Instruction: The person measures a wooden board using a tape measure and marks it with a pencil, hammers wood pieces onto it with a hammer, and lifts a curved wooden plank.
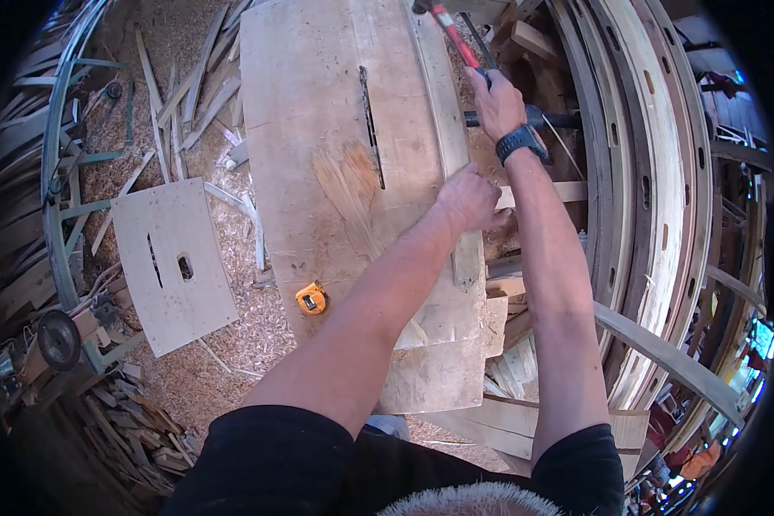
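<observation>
My right hand, with a dark watch on the wrist, is closed round the handle of a hammer with a red and black grip. The hammer's dark head is raised at the top edge of the view. Lower down, my left hand rests at the right edge of a large plywood panel, fingers curled over a long wooden strip lying along that edge. Some of its fingertips are hidden. On the panel are a long dark slot and an orange tape measure.
A smaller plywood sheet with two cut-outs lies at the left on shavings. Wood offcuts are scattered beyond it, beside a green metal frame. Long slotted boards stand at the right. A dark bar crosses behind my right wrist.
</observation>
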`<state>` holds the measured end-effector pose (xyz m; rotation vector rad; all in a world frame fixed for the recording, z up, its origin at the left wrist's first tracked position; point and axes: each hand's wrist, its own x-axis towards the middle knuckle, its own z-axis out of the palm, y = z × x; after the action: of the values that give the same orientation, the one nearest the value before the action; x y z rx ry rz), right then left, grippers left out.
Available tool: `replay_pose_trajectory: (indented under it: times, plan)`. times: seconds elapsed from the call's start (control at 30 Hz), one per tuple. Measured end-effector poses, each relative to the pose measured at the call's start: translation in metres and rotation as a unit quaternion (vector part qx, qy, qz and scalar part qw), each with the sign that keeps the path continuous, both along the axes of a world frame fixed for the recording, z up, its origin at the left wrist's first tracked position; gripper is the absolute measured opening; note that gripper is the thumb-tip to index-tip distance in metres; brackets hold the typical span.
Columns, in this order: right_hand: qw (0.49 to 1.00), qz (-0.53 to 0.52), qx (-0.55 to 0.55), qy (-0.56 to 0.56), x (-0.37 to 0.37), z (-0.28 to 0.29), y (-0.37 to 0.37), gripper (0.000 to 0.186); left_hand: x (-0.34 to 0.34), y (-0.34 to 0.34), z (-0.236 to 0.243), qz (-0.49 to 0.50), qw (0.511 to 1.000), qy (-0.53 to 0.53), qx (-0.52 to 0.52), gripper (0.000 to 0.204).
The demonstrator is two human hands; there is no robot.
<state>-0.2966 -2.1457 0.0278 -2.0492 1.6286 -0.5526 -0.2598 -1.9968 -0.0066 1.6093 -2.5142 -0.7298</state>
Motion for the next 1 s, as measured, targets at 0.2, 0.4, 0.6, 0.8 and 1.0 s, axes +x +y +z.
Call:
replay_pose_trajectory:
  times: [0.2,0.4,0.6,0.8,1.0]
  plan:
    - [0.989,-0.01,-0.007,-0.15,0.001,0.021,0.01,0.053,0.002,-0.001,0.003,-0.004,1.0,-0.003,-0.018,0.053]
    - [0.996,0.004,-0.061,-0.064,-0.01,-0.007,0.0,0.05,-0.002,-0.004,0.009,-0.022,0.998,-0.035,0.038,0.051]
    - [0.953,-0.051,0.167,-0.248,-0.02,-0.034,0.012,0.046,-0.004,-0.005,0.008,-0.028,0.997,-0.043,0.049,0.05]
    - [0.86,-0.13,0.324,-0.372,-0.02,-0.007,0.032,0.042,0.002,-0.001,0.007,-0.015,0.998,-0.05,0.033,0.05]
    - [0.845,-0.115,0.401,-0.335,-0.037,-0.001,0.022,0.043,-0.001,-0.003,0.01,-0.026,0.999,-0.03,0.02,0.053]
